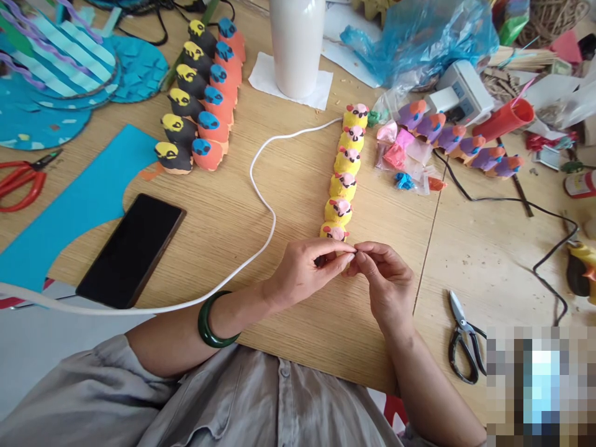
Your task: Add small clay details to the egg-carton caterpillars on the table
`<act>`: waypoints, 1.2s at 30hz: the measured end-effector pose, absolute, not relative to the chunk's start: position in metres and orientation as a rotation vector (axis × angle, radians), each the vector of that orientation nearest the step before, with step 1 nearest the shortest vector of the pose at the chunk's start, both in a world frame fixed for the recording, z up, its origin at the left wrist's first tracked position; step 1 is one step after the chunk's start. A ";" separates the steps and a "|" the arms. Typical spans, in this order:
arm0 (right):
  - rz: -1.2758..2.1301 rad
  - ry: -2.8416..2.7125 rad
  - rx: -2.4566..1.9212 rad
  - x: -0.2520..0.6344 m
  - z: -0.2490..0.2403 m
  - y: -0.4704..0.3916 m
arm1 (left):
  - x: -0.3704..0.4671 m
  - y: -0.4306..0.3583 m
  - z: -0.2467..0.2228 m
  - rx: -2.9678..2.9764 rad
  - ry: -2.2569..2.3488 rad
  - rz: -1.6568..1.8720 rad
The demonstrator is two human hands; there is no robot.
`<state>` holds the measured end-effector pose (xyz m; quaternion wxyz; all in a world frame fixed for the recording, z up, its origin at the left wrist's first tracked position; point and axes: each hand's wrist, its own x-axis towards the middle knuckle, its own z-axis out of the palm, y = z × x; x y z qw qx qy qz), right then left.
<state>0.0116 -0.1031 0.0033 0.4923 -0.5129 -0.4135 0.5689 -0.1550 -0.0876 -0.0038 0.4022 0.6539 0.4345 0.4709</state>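
Both hands meet at the near end of a row of yellow figures (pixel 345 161) with pink faces and dark marks. My left hand (pixel 310 270) is closed, thumb and forefinger pinched together. Opposite it, my right hand (pixel 384 279) is pinched too, its fingertips touching those of the left. Between the fingertips shows a tiny dark bit (pixel 354 251), too small to name. The nearest yellow figure is just beyond the left fingers, which partly cover the row's end.
Left lie a black phone (pixel 131 250), blue sheet (pixel 88 192), red scissors (pixel 21 180) and black-and-orange figure rows (pixel 212 93). A white cable (pixel 254 167) curves across the table. A white cylinder (pixel 298 46), purple figures (pixel 449 136) and black-handled scissors (pixel 464 341) stand or lie around.
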 end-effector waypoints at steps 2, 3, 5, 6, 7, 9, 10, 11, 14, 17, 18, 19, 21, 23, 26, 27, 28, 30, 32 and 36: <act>1.352 -1.004 -1.234 0.012 0.003 -0.103 | -0.155 -0.088 -0.002 1.592 1.101 1.143; 1.341 -1.003 -1.235 0.012 0.002 -0.103 | -0.156 -0.088 -0.001 1.561 1.105 1.116; 1.326 -1.005 -1.240 0.012 0.001 -0.103 | -0.156 -0.088 0.002 1.506 1.118 1.068; 1.323 -1.005 -1.240 0.012 0.001 -0.103 | -0.156 -0.088 0.003 1.487 1.124 1.050; 1.323 -1.006 -1.238 0.011 0.001 -0.103 | -0.157 -0.088 0.004 1.473 1.131 1.035; 1.327 -1.009 -1.229 0.011 0.001 -0.103 | -0.157 -0.088 0.004 1.452 1.146 1.014; 1.328 -1.010 -1.223 0.011 0.001 -0.103 | -0.157 -0.088 0.004 1.442 1.154 1.011; 1.328 -1.009 -1.220 0.012 0.001 -0.103 | -0.157 -0.088 0.003 1.432 1.156 1.011; 1.333 -0.991 -1.209 0.012 0.000 -0.103 | -0.156 -0.087 0.001 1.407 1.148 1.026; 1.348 -0.968 -1.199 0.014 -0.002 -0.103 | -0.156 -0.087 0.001 1.378 1.155 1.019; 1.351 -0.964 -1.196 0.014 -0.003 -0.103 | -0.156 -0.087 0.002 1.360 1.160 1.012; 1.350 -0.961 -1.192 0.014 -0.003 -0.102 | -0.156 -0.087 0.004 1.339 1.157 1.004; 1.346 -0.968 -1.180 0.013 -0.002 -0.102 | -0.156 -0.086 0.006 1.289 1.131 0.985; 1.346 -0.988 -1.168 0.012 -0.001 -0.102 | -0.156 -0.085 0.007 1.237 1.098 0.962; 1.372 -1.016 -1.163 0.011 0.001 -0.102 | -0.156 -0.084 0.006 1.174 1.083 0.932; 1.388 -1.017 -1.166 0.010 0.001 -0.102 | -0.156 -0.083 0.005 1.166 1.088 0.933; 1.406 -1.012 -1.171 0.010 0.001 -0.102 | -0.156 -0.083 0.004 1.167 1.092 0.938; 1.434 -0.993 -1.181 0.010 0.002 -0.102 | -0.156 -0.083 0.003 1.183 1.088 0.956; 1.438 -0.976 -1.196 0.010 0.002 -0.103 | -0.156 -0.082 0.003 1.193 1.084 0.964; 1.405 -0.970 -1.242 0.010 0.004 -0.103 | -0.157 -0.081 0.004 1.195 1.112 0.960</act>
